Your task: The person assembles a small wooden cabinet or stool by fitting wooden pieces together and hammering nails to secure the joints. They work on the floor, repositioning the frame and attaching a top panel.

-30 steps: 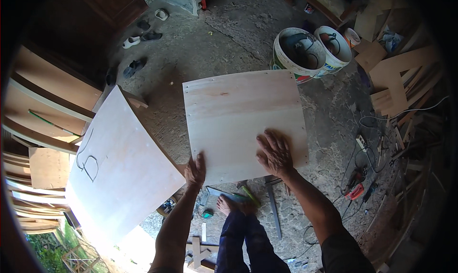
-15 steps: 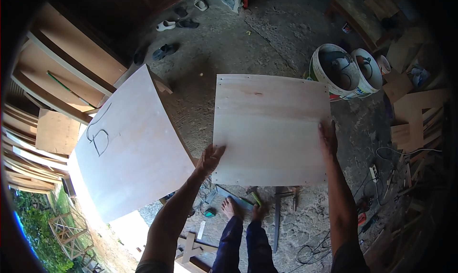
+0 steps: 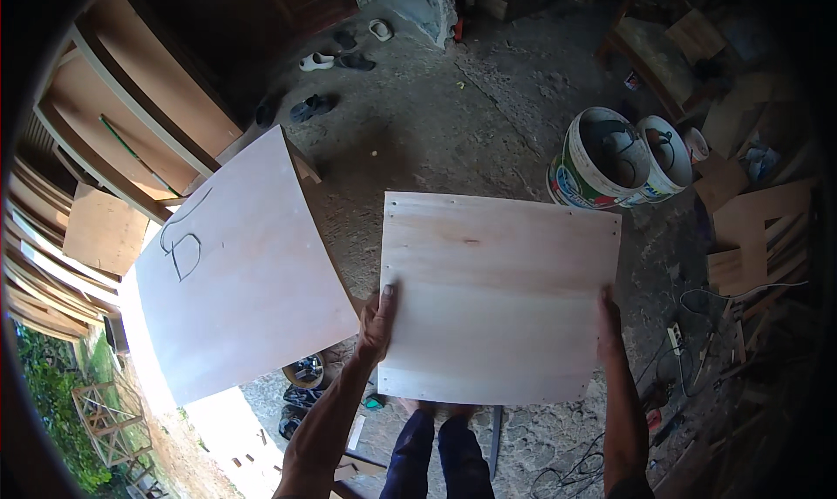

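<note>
A pale, nearly square plywood panel (image 3: 497,307) with small holes or nail heads near its corners is held up in front of me. My left hand (image 3: 378,323) grips its left edge, thumb on the face and fingers behind. On the opposite edge, my right hand (image 3: 609,320) is closed in the same way, its fingers mostly hidden. Just left of the panel lies a larger whitish sheet (image 3: 253,272) with a dark hand-drawn mark. My feet and part of the floor are covered by the held panel.
Two white buckets (image 3: 602,155) with tools and cords stand at the far right. Wood offcuts (image 3: 758,237), a power strip (image 3: 675,338) and tangled cables lie along the right. Shoes (image 3: 318,61) are scattered at the back. Long wooden frames (image 3: 131,124) lean at the left. A round container (image 3: 305,370) sits by my left forearm.
Both hands have brought the plywood panel lower and closer to me. It now hides my feet and the hammer seen on the floor before.
</note>
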{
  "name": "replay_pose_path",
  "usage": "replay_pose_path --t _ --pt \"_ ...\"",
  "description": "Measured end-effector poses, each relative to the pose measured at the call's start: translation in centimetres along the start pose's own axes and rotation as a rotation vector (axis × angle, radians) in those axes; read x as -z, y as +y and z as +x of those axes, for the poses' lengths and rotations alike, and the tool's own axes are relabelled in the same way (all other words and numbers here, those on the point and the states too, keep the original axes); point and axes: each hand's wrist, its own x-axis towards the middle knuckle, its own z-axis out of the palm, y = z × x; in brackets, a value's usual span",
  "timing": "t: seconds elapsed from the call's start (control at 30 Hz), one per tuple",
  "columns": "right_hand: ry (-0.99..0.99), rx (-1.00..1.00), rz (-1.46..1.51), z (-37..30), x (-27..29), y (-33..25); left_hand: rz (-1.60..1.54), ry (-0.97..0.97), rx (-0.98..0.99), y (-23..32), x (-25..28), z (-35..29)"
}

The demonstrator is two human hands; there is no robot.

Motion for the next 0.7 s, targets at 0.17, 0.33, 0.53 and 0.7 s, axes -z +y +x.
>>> replay_pose_path --t 0.17,0.33,0.53,0.7 --pt "-0.054 0.07 0.054 -16.1 6.9 2.7 -0.372 0.331 0.01 5.7 -1.1 -15.0" --pt "-0.129 0.101 0.262 -26.5 10.8 3.6 -0.363 0.322 -0.086 7.3 2.1 -26.0" --pt "-0.119 -0.045 0.667 -32.3 10.6 -2.4 -0.269 0.29 -0.109 8.6 4.3 -37.6" --pt "-0.222 -0.195 0.768 -32.6 12.9 0.6 -0.072 0.434 -0.161 3.5 7.5 -45.9"
